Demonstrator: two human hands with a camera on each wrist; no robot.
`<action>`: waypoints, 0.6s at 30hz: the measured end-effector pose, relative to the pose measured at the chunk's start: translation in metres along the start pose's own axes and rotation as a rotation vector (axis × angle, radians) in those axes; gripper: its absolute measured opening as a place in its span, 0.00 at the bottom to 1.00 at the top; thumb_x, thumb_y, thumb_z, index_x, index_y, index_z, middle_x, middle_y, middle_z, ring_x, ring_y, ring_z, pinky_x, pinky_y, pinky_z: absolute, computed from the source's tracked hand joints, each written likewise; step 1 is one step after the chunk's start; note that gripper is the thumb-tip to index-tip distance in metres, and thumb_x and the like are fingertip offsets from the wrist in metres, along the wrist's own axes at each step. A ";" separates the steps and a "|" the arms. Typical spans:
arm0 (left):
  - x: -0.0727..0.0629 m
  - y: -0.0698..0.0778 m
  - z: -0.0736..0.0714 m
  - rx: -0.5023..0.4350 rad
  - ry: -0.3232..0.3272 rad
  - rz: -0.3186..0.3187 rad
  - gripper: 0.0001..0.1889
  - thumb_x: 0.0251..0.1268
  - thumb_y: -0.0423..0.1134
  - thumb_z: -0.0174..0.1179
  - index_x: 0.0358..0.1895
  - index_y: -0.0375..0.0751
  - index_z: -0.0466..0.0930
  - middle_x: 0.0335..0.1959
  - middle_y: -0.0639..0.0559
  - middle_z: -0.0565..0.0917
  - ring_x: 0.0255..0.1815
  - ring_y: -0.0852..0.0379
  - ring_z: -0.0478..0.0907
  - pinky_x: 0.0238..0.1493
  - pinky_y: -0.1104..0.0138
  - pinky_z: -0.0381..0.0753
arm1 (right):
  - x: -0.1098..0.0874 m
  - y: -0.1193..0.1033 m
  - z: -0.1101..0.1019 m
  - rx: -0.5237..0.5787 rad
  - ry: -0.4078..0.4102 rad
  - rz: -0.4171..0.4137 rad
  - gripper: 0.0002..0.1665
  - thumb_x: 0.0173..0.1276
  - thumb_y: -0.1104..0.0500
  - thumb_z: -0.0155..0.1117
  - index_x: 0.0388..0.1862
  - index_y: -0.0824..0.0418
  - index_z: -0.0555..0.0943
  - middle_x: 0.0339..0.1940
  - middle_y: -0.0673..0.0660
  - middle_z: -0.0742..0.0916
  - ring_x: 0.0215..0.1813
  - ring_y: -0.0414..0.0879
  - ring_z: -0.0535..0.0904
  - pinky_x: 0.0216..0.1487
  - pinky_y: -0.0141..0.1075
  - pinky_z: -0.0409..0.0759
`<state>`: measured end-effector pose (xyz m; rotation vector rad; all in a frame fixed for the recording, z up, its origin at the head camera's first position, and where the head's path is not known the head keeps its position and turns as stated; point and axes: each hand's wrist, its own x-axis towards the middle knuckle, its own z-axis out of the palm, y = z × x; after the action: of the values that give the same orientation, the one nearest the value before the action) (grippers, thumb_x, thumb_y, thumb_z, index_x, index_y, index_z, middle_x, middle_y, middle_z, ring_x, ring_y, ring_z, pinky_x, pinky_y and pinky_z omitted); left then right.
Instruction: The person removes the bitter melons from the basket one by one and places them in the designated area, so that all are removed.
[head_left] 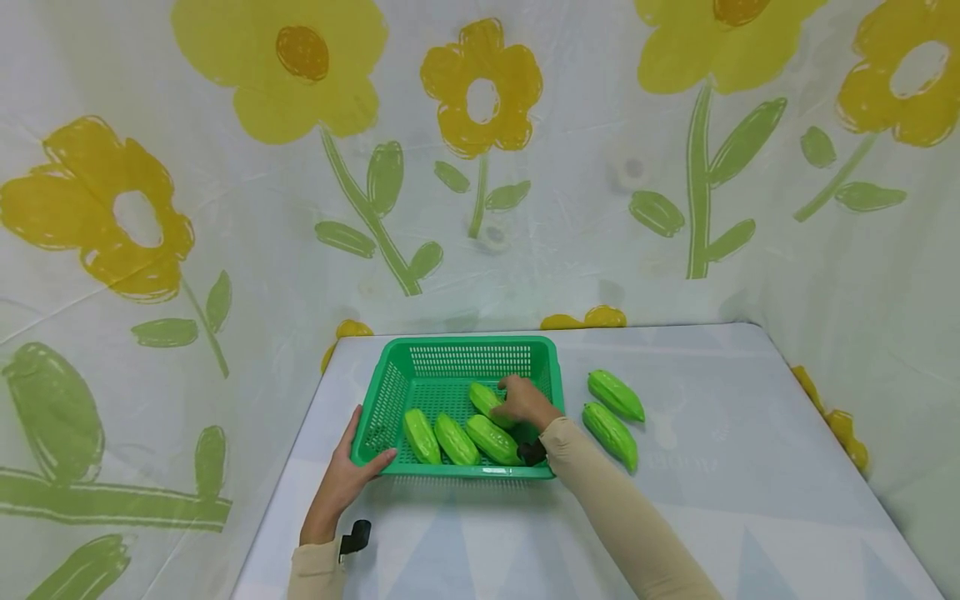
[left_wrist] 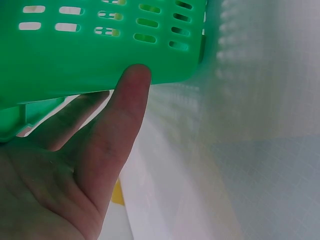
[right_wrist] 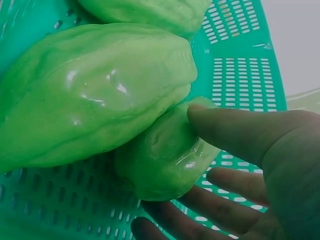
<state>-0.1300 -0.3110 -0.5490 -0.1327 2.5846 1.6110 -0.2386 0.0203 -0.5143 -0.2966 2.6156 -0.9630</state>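
A green plastic basket (head_left: pixel 551 358) with slotted walls stands on the table. My left hand (head_left: pixel 345 479) rests against its front left corner, fingers and thumb spread straight; in the left wrist view the thumb (left_wrist: pixel 131 97) presses on the outer wall. Inside the basket, toward its right side, my right hand (head_left: pixel 527 402) pinches a shiny green ridged gourd (head_left: pixel 484 398). The right wrist view has the thumb (right_wrist: pixel 225 127) on one side of this gourd (right_wrist: pixel 165 155) and fingertips at its other side. Three more gourds, one of them the nearest gourd (head_left: pixel 491 439), lie along the basket's front.
To the right of the basket, two gourds lie on the table, a rear gourd (head_left: pixel 616 395) and a front gourd (head_left: pixel 611 436). The pale table (head_left: pixel 720 500) is bordered by white curtains (head_left: pixel 555 250) printed with yellow flowers, behind and on both sides.
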 end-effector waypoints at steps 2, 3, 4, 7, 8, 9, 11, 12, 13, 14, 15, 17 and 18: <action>0.000 0.000 0.000 0.003 0.001 -0.001 0.59 0.66 0.50 0.70 0.86 0.61 0.31 0.87 0.40 0.41 0.87 0.33 0.42 0.78 0.33 0.58 | 0.000 0.000 0.000 0.000 -0.004 -0.001 0.37 0.65 0.56 0.77 0.69 0.71 0.76 0.67 0.68 0.83 0.68 0.64 0.80 0.65 0.54 0.81; 0.000 0.000 0.000 0.004 0.002 -0.001 0.59 0.65 0.50 0.71 0.86 0.61 0.31 0.87 0.40 0.41 0.87 0.33 0.42 0.78 0.33 0.57 | 0.000 0.000 0.000 0.000 -0.005 -0.001 0.38 0.64 0.57 0.77 0.69 0.71 0.76 0.67 0.68 0.83 0.68 0.64 0.80 0.65 0.54 0.81; 0.000 0.000 0.000 0.005 0.002 -0.001 0.59 0.65 0.50 0.71 0.86 0.60 0.31 0.87 0.40 0.41 0.87 0.33 0.42 0.78 0.32 0.56 | 0.000 0.000 0.000 0.000 -0.007 -0.004 0.38 0.64 0.57 0.77 0.69 0.71 0.76 0.67 0.68 0.83 0.67 0.64 0.80 0.65 0.54 0.81; 0.000 0.000 0.000 0.002 0.002 0.000 0.59 0.65 0.49 0.71 0.86 0.58 0.32 0.87 0.39 0.41 0.87 0.33 0.42 0.78 0.32 0.57 | 0.000 0.000 0.000 -0.001 -0.012 -0.014 0.37 0.64 0.58 0.77 0.69 0.72 0.76 0.68 0.68 0.82 0.67 0.64 0.80 0.64 0.54 0.82; 0.000 0.000 0.000 -0.001 0.002 0.000 0.59 0.65 0.49 0.71 0.86 0.58 0.32 0.87 0.39 0.41 0.87 0.33 0.42 0.78 0.32 0.57 | 0.000 0.000 0.000 0.000 -0.015 -0.015 0.37 0.65 0.58 0.77 0.69 0.72 0.76 0.68 0.68 0.82 0.67 0.64 0.80 0.64 0.54 0.82; 0.000 0.000 0.000 -0.003 0.003 0.001 0.59 0.65 0.49 0.71 0.86 0.58 0.32 0.87 0.39 0.41 0.87 0.33 0.42 0.78 0.32 0.57 | 0.000 0.000 0.000 0.000 -0.014 -0.018 0.37 0.65 0.58 0.77 0.69 0.72 0.76 0.68 0.68 0.82 0.67 0.64 0.80 0.63 0.54 0.82; 0.000 0.000 0.000 -0.004 0.002 0.001 0.58 0.66 0.49 0.70 0.86 0.59 0.32 0.87 0.39 0.41 0.86 0.33 0.42 0.78 0.32 0.56 | 0.000 0.000 0.000 0.002 -0.016 -0.021 0.36 0.65 0.59 0.76 0.69 0.71 0.76 0.67 0.68 0.83 0.66 0.64 0.81 0.63 0.53 0.83; 0.000 0.000 0.000 -0.005 0.002 0.001 0.58 0.66 0.49 0.70 0.86 0.60 0.32 0.87 0.39 0.41 0.86 0.32 0.42 0.78 0.32 0.56 | -0.001 0.000 0.000 0.006 -0.017 -0.022 0.36 0.65 0.59 0.76 0.69 0.71 0.76 0.66 0.68 0.83 0.65 0.63 0.81 0.62 0.53 0.83; 0.001 -0.001 0.000 -0.005 0.002 -0.001 0.58 0.66 0.49 0.70 0.86 0.61 0.32 0.87 0.39 0.41 0.87 0.33 0.42 0.78 0.32 0.56 | -0.001 -0.001 0.000 0.010 -0.018 -0.022 0.36 0.66 0.59 0.76 0.69 0.70 0.76 0.66 0.68 0.84 0.65 0.63 0.82 0.61 0.53 0.84; 0.001 0.000 0.000 -0.005 0.002 -0.002 0.58 0.66 0.49 0.70 0.86 0.62 0.32 0.87 0.39 0.41 0.87 0.32 0.42 0.78 0.32 0.56 | -0.001 -0.001 -0.001 0.014 -0.019 -0.022 0.35 0.66 0.59 0.76 0.69 0.70 0.77 0.65 0.68 0.84 0.64 0.63 0.82 0.59 0.53 0.84; 0.001 0.000 0.000 -0.004 0.002 -0.003 0.58 0.66 0.49 0.70 0.86 0.62 0.32 0.87 0.39 0.41 0.87 0.32 0.42 0.78 0.32 0.56 | -0.001 -0.001 -0.001 0.015 -0.019 -0.024 0.35 0.65 0.59 0.76 0.69 0.69 0.77 0.64 0.68 0.85 0.62 0.62 0.83 0.58 0.52 0.85; 0.001 -0.001 0.000 -0.007 0.000 -0.006 0.58 0.66 0.50 0.70 0.86 0.61 0.32 0.87 0.39 0.41 0.86 0.33 0.43 0.77 0.32 0.58 | -0.002 -0.001 -0.001 0.023 -0.024 -0.022 0.34 0.66 0.59 0.75 0.68 0.69 0.78 0.62 0.68 0.85 0.61 0.62 0.84 0.55 0.51 0.86; 0.001 -0.001 0.000 -0.008 -0.002 -0.008 0.58 0.66 0.50 0.70 0.86 0.61 0.31 0.87 0.39 0.41 0.86 0.32 0.43 0.77 0.33 0.59 | -0.002 -0.001 -0.002 0.026 -0.025 -0.022 0.33 0.66 0.60 0.75 0.68 0.68 0.78 0.62 0.68 0.85 0.61 0.62 0.84 0.55 0.51 0.86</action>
<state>-0.1311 -0.3110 -0.5499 -0.1416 2.5739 1.6179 -0.2369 0.0209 -0.5116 -0.3301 2.5805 -0.9933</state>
